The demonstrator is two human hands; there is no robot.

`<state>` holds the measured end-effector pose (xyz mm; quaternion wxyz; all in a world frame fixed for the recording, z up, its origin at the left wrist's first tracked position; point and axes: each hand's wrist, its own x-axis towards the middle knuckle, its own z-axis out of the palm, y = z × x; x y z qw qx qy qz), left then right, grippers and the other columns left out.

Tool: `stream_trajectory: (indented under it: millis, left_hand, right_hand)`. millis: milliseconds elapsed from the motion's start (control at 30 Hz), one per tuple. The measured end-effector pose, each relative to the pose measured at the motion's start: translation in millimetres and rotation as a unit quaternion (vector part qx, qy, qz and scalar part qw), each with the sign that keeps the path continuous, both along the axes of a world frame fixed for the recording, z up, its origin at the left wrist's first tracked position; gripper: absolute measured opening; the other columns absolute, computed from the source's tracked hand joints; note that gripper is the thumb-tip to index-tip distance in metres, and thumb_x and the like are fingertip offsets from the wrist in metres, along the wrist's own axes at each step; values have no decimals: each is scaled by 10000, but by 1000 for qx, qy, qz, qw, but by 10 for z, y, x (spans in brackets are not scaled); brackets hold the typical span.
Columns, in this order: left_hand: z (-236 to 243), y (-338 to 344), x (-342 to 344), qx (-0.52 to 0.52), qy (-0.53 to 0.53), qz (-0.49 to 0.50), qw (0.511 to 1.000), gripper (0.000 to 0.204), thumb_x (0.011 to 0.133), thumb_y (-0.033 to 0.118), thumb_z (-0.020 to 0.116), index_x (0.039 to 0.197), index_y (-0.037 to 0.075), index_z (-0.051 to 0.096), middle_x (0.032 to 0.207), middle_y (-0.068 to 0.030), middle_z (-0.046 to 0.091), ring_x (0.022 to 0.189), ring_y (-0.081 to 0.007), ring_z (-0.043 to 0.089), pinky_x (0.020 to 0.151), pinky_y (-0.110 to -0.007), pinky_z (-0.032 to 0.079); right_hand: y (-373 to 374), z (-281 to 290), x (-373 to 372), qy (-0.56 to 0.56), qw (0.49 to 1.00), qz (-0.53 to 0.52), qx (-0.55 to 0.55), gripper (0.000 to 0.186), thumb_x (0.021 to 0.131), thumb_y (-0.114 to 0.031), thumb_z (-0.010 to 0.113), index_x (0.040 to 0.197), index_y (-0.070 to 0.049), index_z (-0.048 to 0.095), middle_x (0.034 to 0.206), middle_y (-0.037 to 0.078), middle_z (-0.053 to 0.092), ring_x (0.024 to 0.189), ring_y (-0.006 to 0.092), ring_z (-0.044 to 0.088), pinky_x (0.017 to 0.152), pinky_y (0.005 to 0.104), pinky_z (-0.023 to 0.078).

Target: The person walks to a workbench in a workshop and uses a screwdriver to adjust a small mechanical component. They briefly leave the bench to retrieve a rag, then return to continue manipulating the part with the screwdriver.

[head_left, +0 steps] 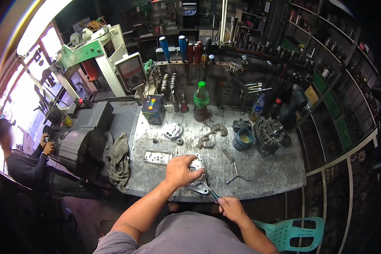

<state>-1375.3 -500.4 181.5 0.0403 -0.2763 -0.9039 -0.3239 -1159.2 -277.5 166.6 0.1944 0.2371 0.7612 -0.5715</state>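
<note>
Far side of bench [275, 169]: a green-capped bottle [201, 101] is standing, a dark box [153, 111] with multicoloured label is sitting to its left, two blue-handled tools [182, 43] are rising beyond. Grey rag [117, 163] is lying crumpled at the bench's left end; white-framed meter [131, 72] is standing far left. Teal plastic chair [283, 230] is standing near right; shelves [326, 48] are lining the far right.

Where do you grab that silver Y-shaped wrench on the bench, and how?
Probably best at the middle of the Y-shaped wrench, where its three arms meet, pinched from above: it lies flat on the bench, so getting underneath looks hard. Come from the near side, where the right hand is; a flat strip lies by the far arm.
</note>
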Motion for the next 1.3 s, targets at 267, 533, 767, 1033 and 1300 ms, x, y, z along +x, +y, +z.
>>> stream_trajectory:
  millis: [267, 533, 767, 1033, 1300]
  left_hand:
    - [11, -12, -2, -12, -13, 2, 1000, 654, 842, 567, 912, 1283, 90, 829, 1235, -148, 834, 1151, -370, 782, 1048, -474, 600]
    - [45, 8, 8, -24, 5, 7, 1000, 658, 846, 577, 903, 1283, 91, 831, 1237, -142, 830, 1144, -370, 784, 1033, -475, 608]
    - [10, -12, 7, -14, -15, 7, 1000, 655, 839, 567, 908, 1295, 102, 830, 1239, -144, 829, 1139, -373, 784, 1024, -479, 611]
    - [40, -9, 8, -12, 4, -4, 1000, 619, 855, 533, 903, 1302, 115, 811, 1164, -135, 824, 1085, -374, 787, 972, -485, 619]
    - [62, -4, 20, -19, -13, -10, 1000, 621, 884, 534, 883, 1328, 111, 789, 1177, -135, 816, 1072, -369, 790, 941, -489, 628]
  right_hand:
    - [-37, 73, 70, 368, 844, 34, 390, 183, 927, -172, 858, 1052, -56, 790, 881, 147, 786, 802, 314, 783, 707, 460, 586]
    - [54, -11, 9, 40, 993, -26, -106, 285, 1042, -258, 842, 1116, 4, 760, 847, 55, 755, 721, 137, 697, 658, 332, 566]
    - [23, 85, 51, 241, 946, 70, 206, 196, 1083, -226, 744, 1075, -34, 784, 877, 126, 777, 707, 283, 714, 700, 431, 586]
    - [125, 143, -30, 201, 969, 59, 133, 309, 1039, -259, 810, 1248, -35, 764, 935, 134, 790, 757, 309, 762, 668, 434, 595]
    - [-78, 421, -34, 238, 923, 84, 290, 267, 1084, -251, 719, 1246, -44, 767, 986, 222, 801, 948, 483, 778, 819, 587, 614]
